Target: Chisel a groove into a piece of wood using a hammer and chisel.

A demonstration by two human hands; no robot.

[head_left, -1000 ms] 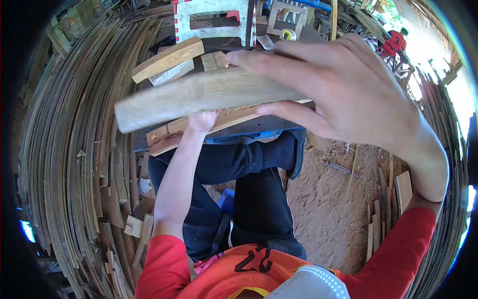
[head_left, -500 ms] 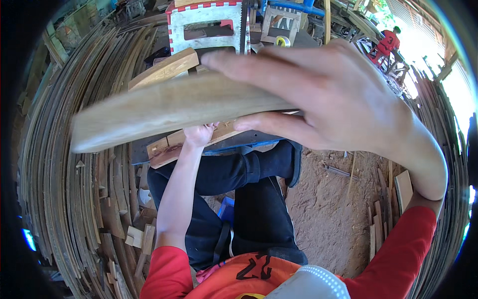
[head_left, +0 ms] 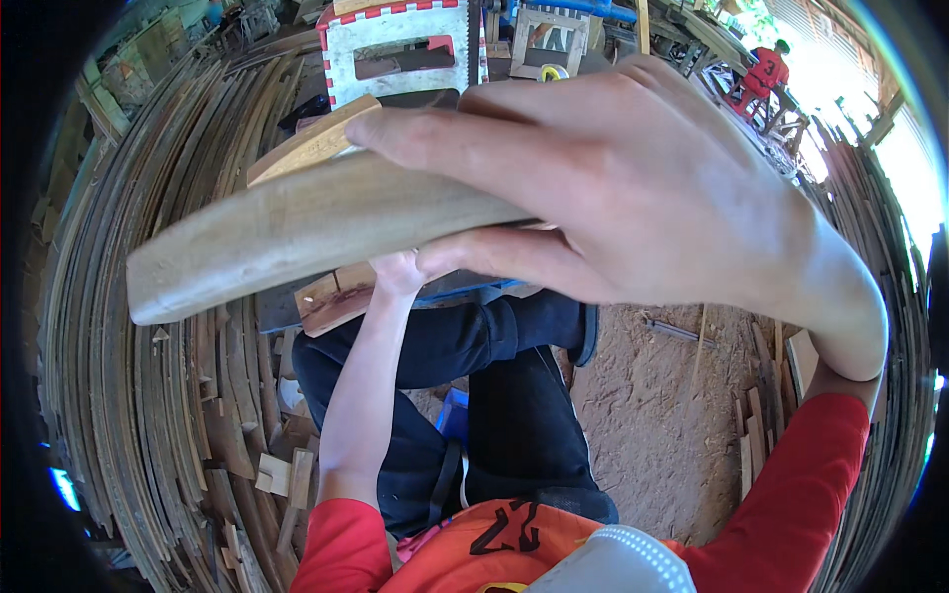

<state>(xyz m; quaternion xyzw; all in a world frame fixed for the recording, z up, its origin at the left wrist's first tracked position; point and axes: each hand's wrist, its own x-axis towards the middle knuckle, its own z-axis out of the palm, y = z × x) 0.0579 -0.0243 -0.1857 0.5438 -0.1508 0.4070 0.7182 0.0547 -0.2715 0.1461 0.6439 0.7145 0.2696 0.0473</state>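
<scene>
Up close to the camera, the right hand (head_left: 633,188) is clamped around a long, smooth, slightly curved piece of wood (head_left: 306,232), fingers over its top and thumb pressing from below. That piece of wood runs from the hand out to the person's left, its blunt end hanging over the stacked wooden strips (head_left: 129,395) that fill the left side of the view.

Lower down and farther from the camera, the left hand (head_left: 395,272) reaches forward from a bare forearm and rests on a flat wooden block (head_left: 331,296), which lies on a dark surface (head_left: 272,306) in front of the knees; whether its fingers are closed or spread cannot be told, since the raised wood hides them. Another pale plank (head_left: 311,143) sits just behind the raised piece. Beyond stands a white frame with red trim (head_left: 395,44). Bare sandy ground (head_left: 652,415) lies to the right of the dark trousers (head_left: 514,395).
</scene>
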